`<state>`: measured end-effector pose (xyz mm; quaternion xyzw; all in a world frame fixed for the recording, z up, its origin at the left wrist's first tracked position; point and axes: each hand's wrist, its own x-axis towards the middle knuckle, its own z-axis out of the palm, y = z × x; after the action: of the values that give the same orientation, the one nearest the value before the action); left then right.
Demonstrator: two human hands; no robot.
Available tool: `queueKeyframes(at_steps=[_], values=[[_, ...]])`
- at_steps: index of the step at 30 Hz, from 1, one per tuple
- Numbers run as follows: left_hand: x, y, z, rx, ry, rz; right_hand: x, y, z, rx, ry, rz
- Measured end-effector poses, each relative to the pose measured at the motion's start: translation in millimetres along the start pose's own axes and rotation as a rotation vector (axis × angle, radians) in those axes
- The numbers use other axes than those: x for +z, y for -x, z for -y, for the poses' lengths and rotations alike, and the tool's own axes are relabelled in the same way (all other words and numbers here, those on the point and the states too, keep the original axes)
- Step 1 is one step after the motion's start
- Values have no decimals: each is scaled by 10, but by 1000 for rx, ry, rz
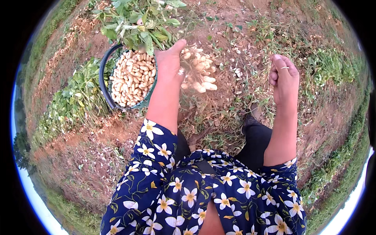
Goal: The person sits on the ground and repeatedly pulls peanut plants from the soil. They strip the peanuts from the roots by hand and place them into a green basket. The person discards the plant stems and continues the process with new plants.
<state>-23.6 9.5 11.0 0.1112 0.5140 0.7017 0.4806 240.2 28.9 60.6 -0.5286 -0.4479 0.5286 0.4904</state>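
Observation:
My left hand (170,61) grips the stems of an uprooted bunch of peanut plants. Its green leaves (141,23) spread up and to the left, while a cluster of unshelled peanuts (199,69) hangs from the roots to the right of the wrist. Beside and partly behind my left forearm stands a basket (107,85) with a dark rim or handle, full of loose peanuts (133,79). My right hand (283,67), with a ring on one finger, is raised apart from the plants with its fingers curled; whether something small is between them cannot be told.
Pulled plants (79,94) lie in a heap left of the basket, and more greenery (332,67) lies at the right. Reddish soil (223,35) with dry leaves and weeds surrounds me. My shoe (249,119) is on the ground below my right hand.

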Motion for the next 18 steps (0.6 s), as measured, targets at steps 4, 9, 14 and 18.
queueKeyframes(at_steps=[4,9,14,18], values=[[10,-34,78,248,64,85,71,122,-35,122,-43,184],[63,-44,198,254,-11,14,549,469,-353,-307,807,486],[91,-18,257,219,-52,61,626,428,-432,-391,905,550],[116,24,262,296,-140,75,609,364,-405,-216,831,631]])
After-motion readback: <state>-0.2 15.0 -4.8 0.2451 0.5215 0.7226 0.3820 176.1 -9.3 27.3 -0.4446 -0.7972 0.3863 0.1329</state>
